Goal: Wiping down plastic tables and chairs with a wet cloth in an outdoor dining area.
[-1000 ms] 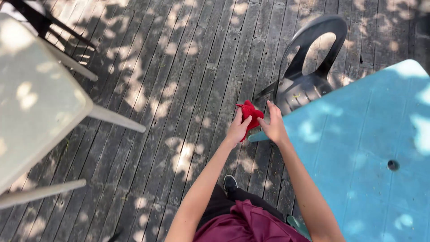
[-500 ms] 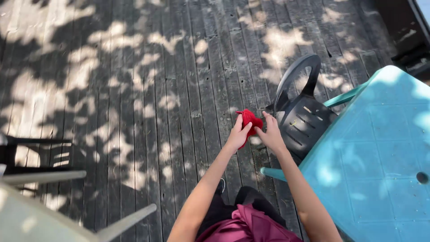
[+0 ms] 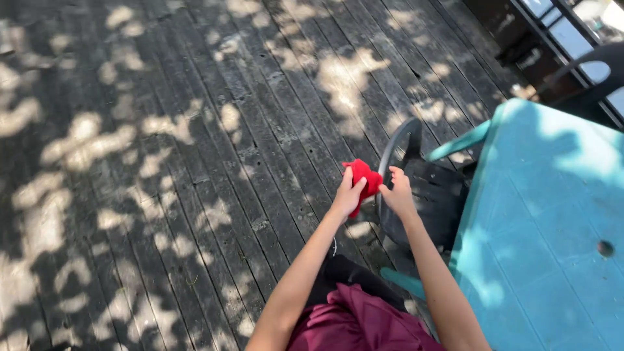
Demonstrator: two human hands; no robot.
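Both arms reach forward over a dark wooden deck. My left hand point(image 3: 348, 193) and my right hand point(image 3: 396, 194) together hold a small crumpled red cloth point(image 3: 364, 177) between them, fingers pinching its edges. The cloth is bunched up, so its shape is unclear. Just past my right hand stands a dark plastic chair point(image 3: 429, 195), pushed in beside a turquoise plastic table point(image 3: 552, 221).
The table has a small round hole point(image 3: 605, 248) near its middle and a turquoise leg point(image 3: 403, 283) low by my knees. A second dark chair point(image 3: 588, 71) and a dark railing point(image 3: 520, 26) sit at the upper right. Weathered deck boards point(image 3: 162, 162) with dappled sunlight spread to the left.
The view has swung left and forward: the white chair at the left has left the frame and the turquoise table sits further right. Both hands keep hold of the red cloth.
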